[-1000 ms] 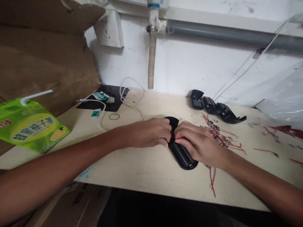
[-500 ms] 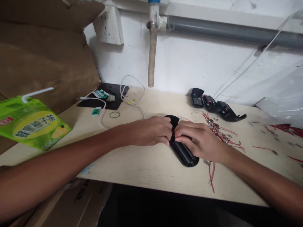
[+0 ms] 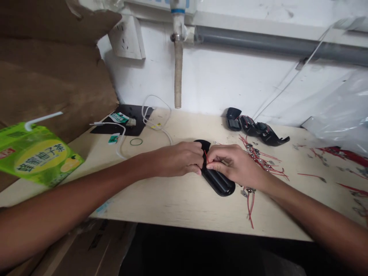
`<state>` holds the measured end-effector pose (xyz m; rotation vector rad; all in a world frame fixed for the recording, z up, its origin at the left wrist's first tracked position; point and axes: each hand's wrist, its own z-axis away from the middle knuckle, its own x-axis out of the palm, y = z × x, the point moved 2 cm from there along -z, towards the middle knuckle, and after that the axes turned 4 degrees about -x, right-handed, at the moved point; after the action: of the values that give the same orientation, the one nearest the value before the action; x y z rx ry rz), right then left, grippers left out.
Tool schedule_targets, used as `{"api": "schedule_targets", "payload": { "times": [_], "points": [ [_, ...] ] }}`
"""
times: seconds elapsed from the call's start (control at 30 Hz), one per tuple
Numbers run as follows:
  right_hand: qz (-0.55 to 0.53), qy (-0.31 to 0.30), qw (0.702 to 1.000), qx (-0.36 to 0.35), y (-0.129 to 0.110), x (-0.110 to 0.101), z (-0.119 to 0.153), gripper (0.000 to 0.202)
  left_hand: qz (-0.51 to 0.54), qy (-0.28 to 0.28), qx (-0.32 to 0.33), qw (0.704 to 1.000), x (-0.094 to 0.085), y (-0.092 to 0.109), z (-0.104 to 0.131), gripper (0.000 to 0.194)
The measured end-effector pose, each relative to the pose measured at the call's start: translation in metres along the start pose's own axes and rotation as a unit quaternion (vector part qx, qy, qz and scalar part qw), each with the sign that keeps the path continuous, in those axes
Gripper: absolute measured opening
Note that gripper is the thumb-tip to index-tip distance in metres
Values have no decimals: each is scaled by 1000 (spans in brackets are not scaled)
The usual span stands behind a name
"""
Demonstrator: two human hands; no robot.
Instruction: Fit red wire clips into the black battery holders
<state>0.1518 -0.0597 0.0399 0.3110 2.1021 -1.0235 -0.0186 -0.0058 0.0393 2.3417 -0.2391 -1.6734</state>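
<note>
A glossy black plastic housing (image 3: 219,181) with a rounded end lies slantwise on the table between my hands. My left hand (image 3: 186,159) is closed over its upper left side, the fingers curled on the housing's edge. My right hand (image 3: 234,164) pinches a thin red wire (image 3: 206,156) between thumb and forefinger, just above the middle of the housing. The wire's lower end is hidden by the fingers. Right of that hand lies a pile of red wires with small metal pieces (image 3: 257,155). More such red wires (image 3: 250,211) lie below the right wrist.
Several black housings (image 3: 255,128) sit in a row by the wall. A green drink carton (image 3: 43,153) with a straw stands at the left, before a cardboard box (image 3: 51,76). A white cable (image 3: 122,142) and a green rubber band (image 3: 136,142) lie behind my left arm.
The view has shifted slightly, moving the scene left. My right fingers have drawn a little away from my left hand, and the pinched red wire shows more clearly.
</note>
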Motion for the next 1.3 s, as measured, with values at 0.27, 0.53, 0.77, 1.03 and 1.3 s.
{"api": "schedule_targets", "payload": {
  "times": [0.27,0.53,0.77,1.03,1.3],
  "points": [
    [-157,46,968,190,19,1,4,34,-28,12,7,1000,-5,5,-1,21],
    [-276,4,944,181,9,4,3,38,-123,25,32,992,-8,23,0,28],
    [-212,62,964,149,-4,-8,4,35,-142,94,31,985,-10,27,-1,21],
    [-372,9,906,204,-6,-7,3,37,-197,138,66,968,-9,30,-5,21],
    [-424,58,864,267,-1,-7,4,43,-275,118,58,952,-9,18,-4,25]
  ]
}}
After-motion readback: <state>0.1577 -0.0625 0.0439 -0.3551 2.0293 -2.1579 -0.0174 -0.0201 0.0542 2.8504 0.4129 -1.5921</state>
